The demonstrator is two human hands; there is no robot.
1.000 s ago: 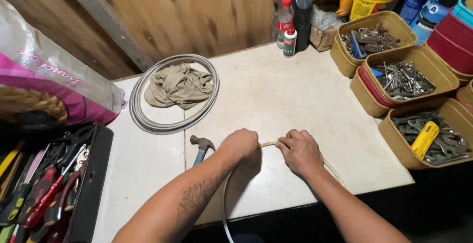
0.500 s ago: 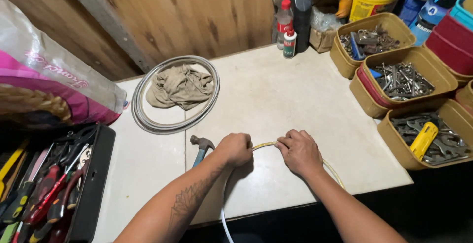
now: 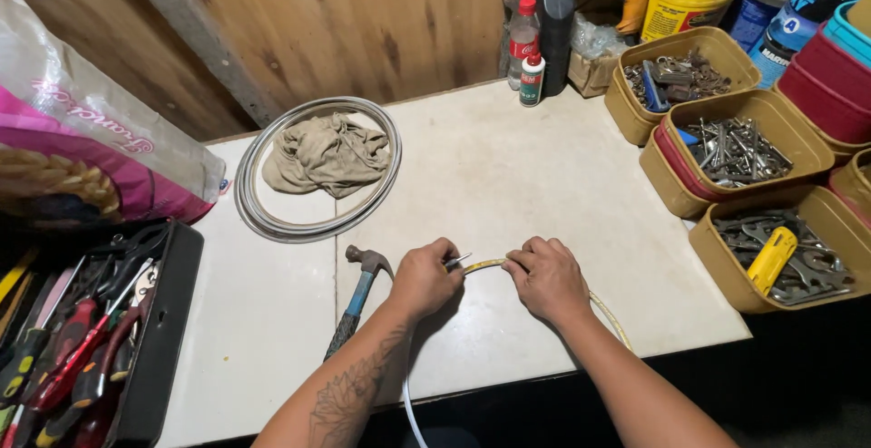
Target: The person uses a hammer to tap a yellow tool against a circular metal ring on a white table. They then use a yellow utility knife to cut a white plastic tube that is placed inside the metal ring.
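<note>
Head view shows a thin yellowish flexible hose [image 3: 485, 265] arching over the white tabletop [image 3: 508, 167], pinched by the closed left hand [image 3: 425, 277] and closed right hand [image 3: 547, 277] near its end. It looks light, springy, best gripped close together. A blue-handled claw hammer [image 3: 357, 298] lies just left.

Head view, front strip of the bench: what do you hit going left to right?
Black tool tray → hammer → left hand → right hand → yellow tub of wrenches.
</note>
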